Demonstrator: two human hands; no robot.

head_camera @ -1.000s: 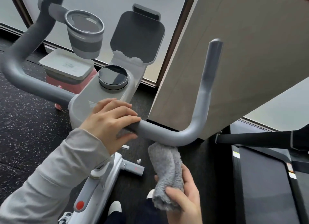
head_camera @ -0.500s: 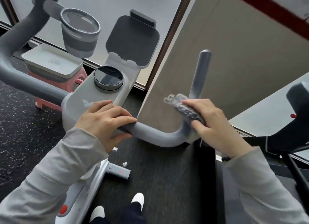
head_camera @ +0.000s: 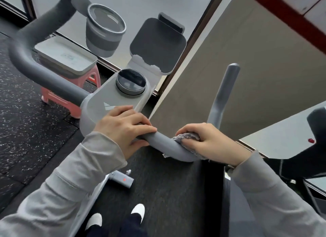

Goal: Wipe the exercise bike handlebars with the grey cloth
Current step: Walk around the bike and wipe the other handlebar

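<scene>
Handlebar (head_camera: pixel 164 143) smooth, matt grey, rubbery-looking; cloth (head_camera: pixel 187 137) fluffy grey pile; console (head_camera: pixel 105 104) smooth matt plastic, its dial (head_camera: pixel 130 81) glossy black; floor (head_camera: pixel 26 113) rough, speckled rubber; sleeves (head_camera: pixel 74 180) soft knit fabric.

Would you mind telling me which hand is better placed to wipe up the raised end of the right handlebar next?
Right. The right hand already presses the grey cloth around the handlebar bend, just below the upright end. The left hand grips bare bar near the console.

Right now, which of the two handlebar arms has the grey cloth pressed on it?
The right handlebar arm: the right hand presses the grey cloth at its bend.
</scene>
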